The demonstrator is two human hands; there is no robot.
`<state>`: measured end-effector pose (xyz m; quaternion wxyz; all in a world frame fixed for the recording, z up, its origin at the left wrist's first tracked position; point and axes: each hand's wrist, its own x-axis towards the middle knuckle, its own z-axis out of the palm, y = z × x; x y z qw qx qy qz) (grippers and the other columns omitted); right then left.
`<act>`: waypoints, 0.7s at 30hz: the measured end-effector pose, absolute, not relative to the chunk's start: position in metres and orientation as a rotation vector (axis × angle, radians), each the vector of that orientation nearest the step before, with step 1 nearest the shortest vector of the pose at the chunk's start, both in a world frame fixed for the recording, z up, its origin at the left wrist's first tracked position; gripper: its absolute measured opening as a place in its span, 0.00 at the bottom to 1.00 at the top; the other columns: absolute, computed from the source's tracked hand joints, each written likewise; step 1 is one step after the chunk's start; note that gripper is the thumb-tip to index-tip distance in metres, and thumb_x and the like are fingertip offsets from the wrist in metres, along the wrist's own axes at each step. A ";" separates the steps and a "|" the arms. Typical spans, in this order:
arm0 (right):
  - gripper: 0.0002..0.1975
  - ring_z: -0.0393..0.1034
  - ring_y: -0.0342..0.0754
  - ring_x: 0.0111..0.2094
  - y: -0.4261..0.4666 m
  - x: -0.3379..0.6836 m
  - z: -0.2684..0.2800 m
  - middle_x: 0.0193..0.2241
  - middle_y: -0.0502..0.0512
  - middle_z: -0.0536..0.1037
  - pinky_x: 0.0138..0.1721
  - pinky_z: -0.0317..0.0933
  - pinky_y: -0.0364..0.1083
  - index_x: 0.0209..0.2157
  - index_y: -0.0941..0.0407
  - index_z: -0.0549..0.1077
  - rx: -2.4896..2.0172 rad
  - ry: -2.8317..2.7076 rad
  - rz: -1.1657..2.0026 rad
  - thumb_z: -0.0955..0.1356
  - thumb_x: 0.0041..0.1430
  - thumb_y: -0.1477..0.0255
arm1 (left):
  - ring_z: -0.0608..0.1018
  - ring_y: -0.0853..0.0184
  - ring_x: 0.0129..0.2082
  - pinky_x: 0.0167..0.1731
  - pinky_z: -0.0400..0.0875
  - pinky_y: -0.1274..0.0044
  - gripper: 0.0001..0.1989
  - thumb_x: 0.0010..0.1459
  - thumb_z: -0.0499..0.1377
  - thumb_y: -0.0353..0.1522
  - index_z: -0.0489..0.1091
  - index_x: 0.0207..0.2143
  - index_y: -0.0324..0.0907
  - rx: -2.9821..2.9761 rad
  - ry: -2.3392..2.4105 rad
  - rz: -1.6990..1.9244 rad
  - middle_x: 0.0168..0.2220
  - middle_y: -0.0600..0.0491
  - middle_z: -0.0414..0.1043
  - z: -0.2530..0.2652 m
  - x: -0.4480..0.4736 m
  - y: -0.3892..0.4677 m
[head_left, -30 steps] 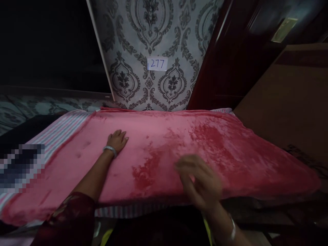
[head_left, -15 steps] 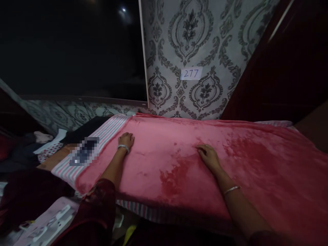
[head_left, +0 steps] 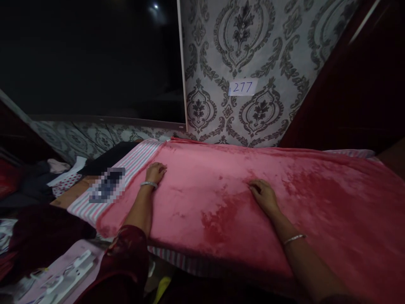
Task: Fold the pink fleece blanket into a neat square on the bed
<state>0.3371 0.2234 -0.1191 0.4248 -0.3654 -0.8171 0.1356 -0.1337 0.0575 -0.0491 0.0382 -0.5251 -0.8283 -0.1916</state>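
A pink-red plush blanket (head_left: 186, 211) lies spread out, with darker red patches where its pile is brushed the other way. My left hand (head_left: 156, 172) rests on its left part, a bracelet at the wrist, the fingers loosely bent against the pile. Farther right, my right hand (head_left: 264, 194) touches the blanket with bent fingers, and a gap shows between thumb and fingers. No fold of cloth is seen gripped in either hand. Beneath the blanket, a striped cloth (head_left: 139, 156) shows along the left end and the front edge.
A blurred-out dark object (head_left: 107, 185) lies on the striped cloth. Behind are a large dark screen (head_left: 95, 63) and patterned wallpaper with a paper label (head_left: 243, 87) reading 277. A white power strip (head_left: 71, 276) sits at lower left, near piled clothes (head_left: 41, 236).
The view has shifted slightly, so the scene sits a little farther right. My left fingers look more bent than before. Both hands stay on the blanket in nearly the same places.
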 end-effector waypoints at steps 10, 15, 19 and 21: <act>0.13 0.73 0.56 0.40 0.223 0.335 -0.125 0.36 0.60 0.81 0.46 0.65 0.56 0.31 0.54 0.78 -0.914 -2.054 0.228 0.63 0.60 0.67 | 0.76 0.55 0.48 0.52 0.67 0.63 0.06 0.55 0.57 0.29 0.74 0.29 0.43 -1.612 -2.455 -0.697 0.43 0.45 0.78 -0.058 -0.141 0.071; 0.13 0.73 0.56 0.39 0.222 0.336 -0.123 0.35 0.59 0.81 0.45 0.64 0.55 0.34 0.54 0.79 -0.903 -2.067 0.206 0.63 0.62 0.66 | 0.76 0.57 0.46 0.52 0.67 0.66 0.06 0.54 0.55 0.27 0.70 0.28 0.43 -1.619 -2.363 -0.833 0.40 0.45 0.78 -0.056 -0.141 0.072; 0.14 0.73 0.56 0.40 0.221 0.335 -0.122 0.36 0.60 0.81 0.45 0.65 0.55 0.37 0.55 0.79 -0.906 -2.073 0.194 0.63 0.63 0.65 | 0.77 0.59 0.43 0.50 0.69 0.68 0.06 0.55 0.53 0.27 0.67 0.28 0.44 -1.620 -2.309 -0.959 0.37 0.47 0.78 -0.053 -0.139 0.072; 0.14 0.73 0.57 0.41 0.220 0.335 -0.120 0.37 0.60 0.81 0.46 0.65 0.55 0.38 0.55 0.80 -0.919 -2.088 0.192 0.63 0.64 0.64 | 0.78 0.60 0.40 0.47 0.70 0.69 0.06 0.56 0.52 0.28 0.66 0.29 0.44 -1.598 -2.290 -1.025 0.35 0.47 0.77 -0.051 -0.138 0.073</act>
